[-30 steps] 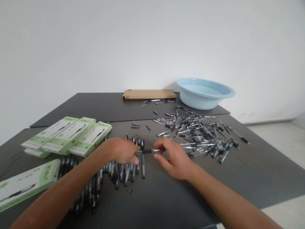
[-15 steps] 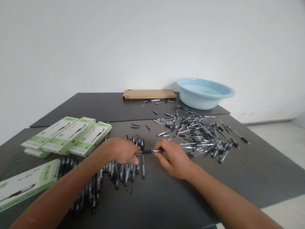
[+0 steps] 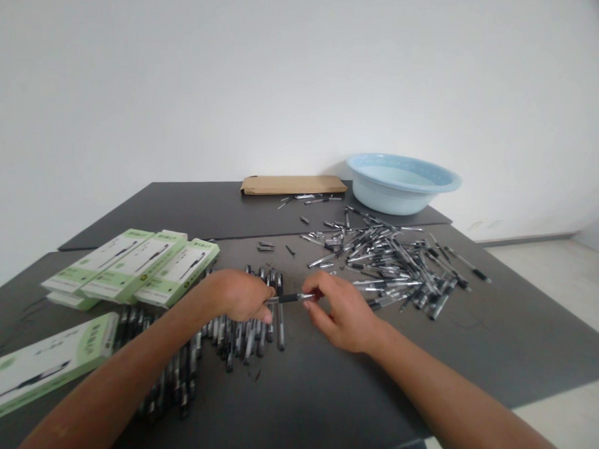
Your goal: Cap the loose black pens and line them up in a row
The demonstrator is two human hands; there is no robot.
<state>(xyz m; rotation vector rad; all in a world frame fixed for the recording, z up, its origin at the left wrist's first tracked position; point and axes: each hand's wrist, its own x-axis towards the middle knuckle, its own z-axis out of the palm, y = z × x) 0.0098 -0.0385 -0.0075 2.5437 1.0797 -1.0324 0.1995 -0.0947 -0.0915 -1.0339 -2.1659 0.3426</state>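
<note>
On the near left, the dark grey flat surface [image 3: 335, 400] runs out of view. The left forearm [image 3: 128, 374] slants in, hiding part of a bank of black-and-clear plastic pens [image 3: 249, 347]; the right forearm [image 3: 447, 383] is also cropped. A green-and-white cardboard box [image 3: 49, 358] is cut off at left. The left hand [image 3: 246, 297], wrist bent, and the right hand [image 3: 339, 308] face each other, fingers gripping opposite ends of one black-gripped clear pen [image 3: 288, 297] near the centre; its ends are hard to make out.
</note>
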